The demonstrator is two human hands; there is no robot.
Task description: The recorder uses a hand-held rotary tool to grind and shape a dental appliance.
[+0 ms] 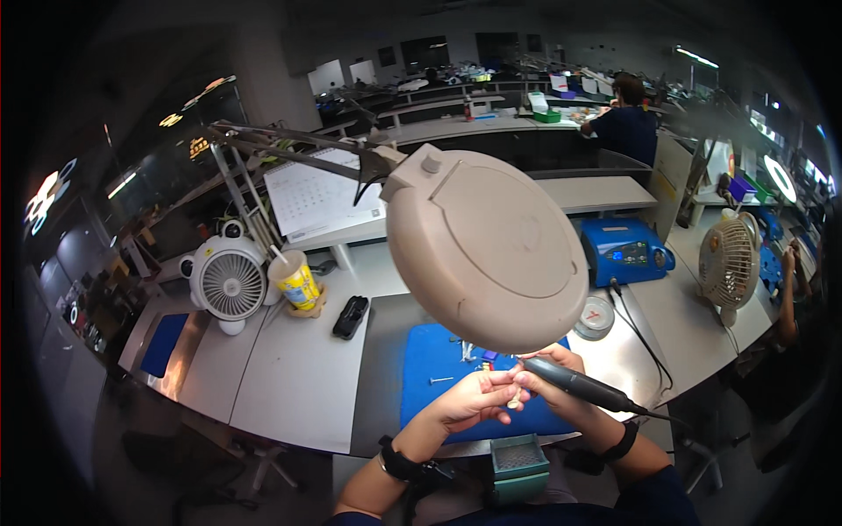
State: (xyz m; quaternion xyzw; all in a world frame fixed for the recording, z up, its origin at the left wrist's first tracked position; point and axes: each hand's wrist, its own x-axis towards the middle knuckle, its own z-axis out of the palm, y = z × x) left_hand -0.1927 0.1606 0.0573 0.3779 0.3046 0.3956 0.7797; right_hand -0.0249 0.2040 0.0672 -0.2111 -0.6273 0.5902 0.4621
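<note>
My right hand is closed around a dark rotary handpiece, whose cable trails off to the right. Against it, my left hand pinches a small pale piece; its exact kind is too small to make out. Both hands meet above a blue mat. Beyond them on the mat lie several small metal tool bits, and a single one lies left of my left hand. The handpiece's tip is hidden by my fingers and the lamp head.
A large beige lamp head hangs over the mat. A blue control unit and a round lidded container stand right. Leftward are a white fan, a yellow cup and a black case. A green box sits below my hands.
</note>
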